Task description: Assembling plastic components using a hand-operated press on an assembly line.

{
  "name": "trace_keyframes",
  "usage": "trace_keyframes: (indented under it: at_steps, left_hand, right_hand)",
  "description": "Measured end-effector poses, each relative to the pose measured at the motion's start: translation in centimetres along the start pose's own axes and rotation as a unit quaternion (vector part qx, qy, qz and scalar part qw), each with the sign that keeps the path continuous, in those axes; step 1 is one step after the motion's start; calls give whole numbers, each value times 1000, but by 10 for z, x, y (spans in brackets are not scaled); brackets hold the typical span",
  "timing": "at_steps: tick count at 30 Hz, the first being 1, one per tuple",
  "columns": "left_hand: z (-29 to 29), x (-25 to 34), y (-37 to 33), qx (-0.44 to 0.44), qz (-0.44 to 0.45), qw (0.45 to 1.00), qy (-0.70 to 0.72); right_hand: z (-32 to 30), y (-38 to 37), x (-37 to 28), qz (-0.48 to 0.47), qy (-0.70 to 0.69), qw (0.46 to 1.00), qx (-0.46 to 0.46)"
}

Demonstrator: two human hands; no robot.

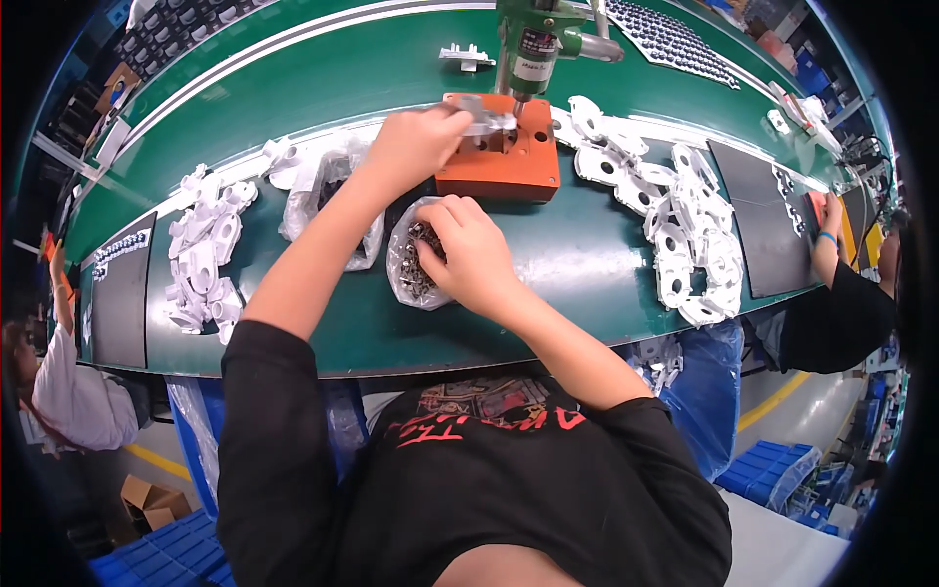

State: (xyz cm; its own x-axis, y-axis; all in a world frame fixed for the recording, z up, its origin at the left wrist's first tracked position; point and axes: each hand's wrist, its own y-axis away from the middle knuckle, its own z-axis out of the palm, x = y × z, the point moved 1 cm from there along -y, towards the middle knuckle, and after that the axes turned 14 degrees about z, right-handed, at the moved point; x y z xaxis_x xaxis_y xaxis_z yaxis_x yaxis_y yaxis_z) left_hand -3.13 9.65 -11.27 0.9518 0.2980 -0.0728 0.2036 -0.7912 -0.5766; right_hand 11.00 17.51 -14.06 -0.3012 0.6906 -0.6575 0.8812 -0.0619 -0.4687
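My left hand (419,147) is closed on a white plastic part (489,119), smeared by motion, at the orange fixture block (499,176). Right above that block stands the green press (533,59), its metal spindle pointing down beside the part. Lower down, my right hand (471,249) reaches into a clear plastic bag (403,277) of small metal parts (419,266). Its thumb and fingers are curled together among these pieces; exactly what sits between the fingertips is hidden. Behind my left forearm lies another clear bag (367,249) with dark contents.
White plastic housings lie heaped at left (201,249) and right (685,235). Dark mats (768,225) flank the heaps, near a co-worker's hand (831,215). Another person (78,382) sits at far left. A white part (468,57) rests beyond the press. Blue bins (709,391) hang below the table edge.
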Motion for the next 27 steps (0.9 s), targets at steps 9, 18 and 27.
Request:
trace_keyframes:
  at_steps: [9,18,27]
  left_hand:
    - [50,-5,-6,-35,66,997,34]
    - [-19,-32,35,-15,-200,934,296]
    - [-27,-75,142,-190,-166,966,-51]
  right_hand:
    - [2,-1,5,-13,-11,1000,-6]
    - [-4,-3,5,3,12,998,-56]
    - [-8,-7,-1,10,22,995,-94]
